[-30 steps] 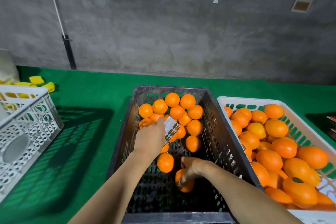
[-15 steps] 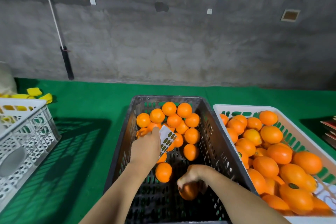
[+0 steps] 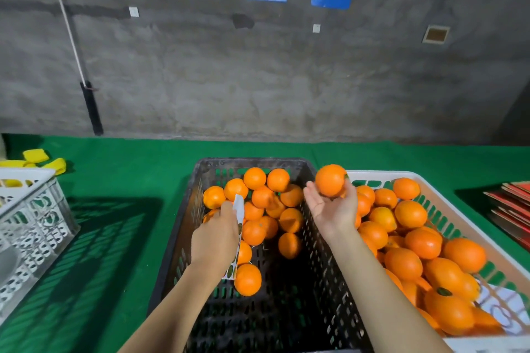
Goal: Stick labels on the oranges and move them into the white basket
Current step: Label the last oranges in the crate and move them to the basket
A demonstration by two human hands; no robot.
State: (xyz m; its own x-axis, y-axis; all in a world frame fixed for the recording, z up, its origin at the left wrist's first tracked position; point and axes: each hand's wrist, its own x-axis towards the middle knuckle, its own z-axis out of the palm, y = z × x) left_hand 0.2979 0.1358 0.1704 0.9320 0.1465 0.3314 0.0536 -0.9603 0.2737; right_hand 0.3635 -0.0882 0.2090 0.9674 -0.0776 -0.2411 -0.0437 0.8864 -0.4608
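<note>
- The round orange fruit [image 3: 330, 180] sits raised on the fingertips of the right hand [image 3: 332, 209], palm up, fingers curled loosely round its lower half. It is held above the shared edge between the black perforated plastic crate [image 3: 183, 218] and the white slotted plastic basket [image 3: 470, 226], near their far corners.
- Deciding relation: the basket lies directly right of the held fruit, so a short rightward carry would reach it. The fruit is round, with no long axis to orient.
- The left hand [image 3: 215, 238] hangs over the crate's left side, pinching a white sheet of small oval labels [image 3: 238, 218]. The sheet lies left of the fruit, well apart, with the crate's interior between them.
- Judgement: whether this fruit already bears a label cannot be told; only a sliver of green shows at its right edge.
- Hidden: the left fingers are behind the hand's back; the lower sheet is partly covered. The basket's near right corner is cut off by the frame.
</note>
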